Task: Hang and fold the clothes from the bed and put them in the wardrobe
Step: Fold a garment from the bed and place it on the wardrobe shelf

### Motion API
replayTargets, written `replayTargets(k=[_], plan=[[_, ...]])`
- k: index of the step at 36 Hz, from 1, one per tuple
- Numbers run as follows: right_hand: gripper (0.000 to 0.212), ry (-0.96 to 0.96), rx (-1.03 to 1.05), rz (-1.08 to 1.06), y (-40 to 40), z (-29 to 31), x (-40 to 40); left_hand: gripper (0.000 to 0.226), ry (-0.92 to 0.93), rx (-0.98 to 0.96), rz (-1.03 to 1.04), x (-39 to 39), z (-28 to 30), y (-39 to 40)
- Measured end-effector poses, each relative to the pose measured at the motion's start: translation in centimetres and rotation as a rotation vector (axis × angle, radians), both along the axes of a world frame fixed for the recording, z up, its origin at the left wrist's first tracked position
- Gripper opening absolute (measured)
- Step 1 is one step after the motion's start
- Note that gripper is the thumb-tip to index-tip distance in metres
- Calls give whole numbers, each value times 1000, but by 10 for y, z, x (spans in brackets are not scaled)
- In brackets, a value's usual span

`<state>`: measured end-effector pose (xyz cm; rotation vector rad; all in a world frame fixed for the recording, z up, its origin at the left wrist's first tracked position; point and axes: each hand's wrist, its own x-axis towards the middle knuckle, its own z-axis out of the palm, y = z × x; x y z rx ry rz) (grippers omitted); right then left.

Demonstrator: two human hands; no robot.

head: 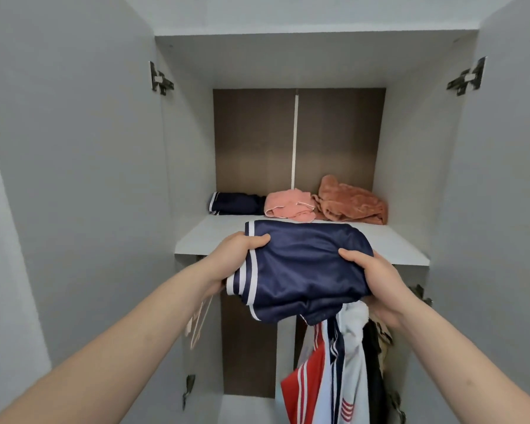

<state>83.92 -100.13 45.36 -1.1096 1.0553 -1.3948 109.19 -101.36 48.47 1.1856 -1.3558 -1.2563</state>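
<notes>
Wardrobe [502, 179]: grey, both doors swung wide, hinges showing on either side; dark brown back panel with a pale strip down its middle.
Shelf [214, 237]: pale board across the upper compartment, its front half bare in front of the hands.
Hanging clothes [334, 371]: below the shelf on the right, a red, white and navy striped garment hangs beside darker pieces.
Folded shorts [303, 264]: navy, shiny, with white stripes along the left edge; held in the air just in front of the shelf edge, far end already over the board, not yet resting on it as far as I can tell.
Orange towel [352, 203]: crumpled at the back right of the shelf.
Pink cloth [288, 205]: bunched at the back centre, touching the towel.
Navy bundle [236, 203]: folded at the back left, white stripes on its end, just beside the pink cloth.
Left hand [236, 255]: fingers curled round the striped edge of the shorts, thumb on top.
Right hand [377, 273]: grips the opposite end, thumb on top, fingers underneath.
Step in hand: putting a folded piece away on the shelf.
Next move: likely slide the shorts forward flat onto the bare front part, keeping the fold, then let go.
Writing: no brand or label can be read.
</notes>
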Motion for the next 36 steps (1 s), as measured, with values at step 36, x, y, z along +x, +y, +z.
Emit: replayTargets(k=[36], plan=[[66, 258, 99, -87, -383, -37, 68, 68, -903, -285, 443, 37, -6, -333]])
